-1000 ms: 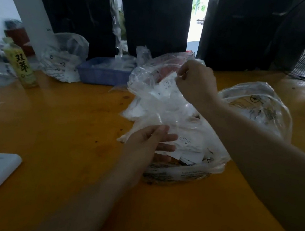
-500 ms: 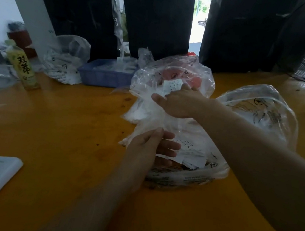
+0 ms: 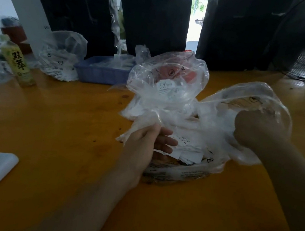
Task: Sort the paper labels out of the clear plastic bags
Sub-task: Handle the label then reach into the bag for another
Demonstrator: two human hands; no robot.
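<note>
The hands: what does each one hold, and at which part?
Left hand grips the clear bag at its bunched lower part. Right hand looks fisted on plastic; which part is unclear.

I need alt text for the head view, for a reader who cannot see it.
Two hands work a heap of clear bags on an orange table: the left hand grips crumpled plastic beside loose labels, and the right hand is fisted in another bag. Behind stand a blue tray and a bottle.
</note>
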